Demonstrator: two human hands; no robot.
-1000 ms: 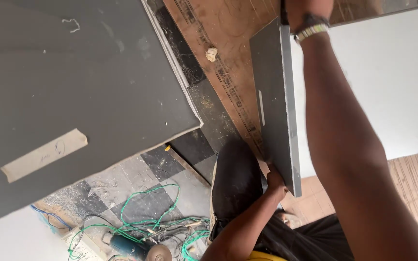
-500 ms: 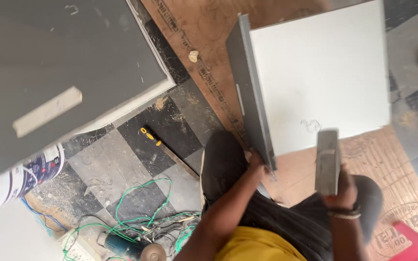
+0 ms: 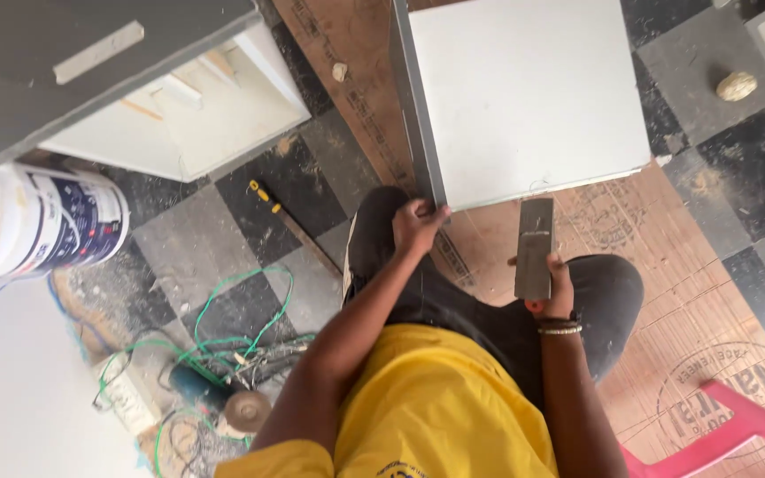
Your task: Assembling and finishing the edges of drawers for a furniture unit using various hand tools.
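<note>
My left hand point(image 3: 416, 226) grips the near corner of a white box-like panel point(image 3: 524, 97) where its upright grey side board point(image 3: 413, 97) ends. My right hand point(image 3: 558, 288), with a bracelet on the wrist, holds a small grey rectangular block point(image 3: 535, 243) upright just below the panel's near edge, apart from it. The panel lies on a brown plywood sheet point(image 3: 666, 283). My knees in dark trousers are under both hands.
A grey-and-white cabinet point(image 3: 179, 115) stands at top left, with a white bucket point(image 3: 37, 221) beside it. A yellow-handled screwdriver point(image 3: 266, 196), tangled green wire point(image 3: 223, 327) and a grinder point(image 3: 223, 403) lie on the checkered floor. A red plastic chair point(image 3: 737, 434) is at bottom right.
My right arm came down off the top of the grey board and now holds the small grey block near my knee. The view has shifted, and the white panel face shows fully.
</note>
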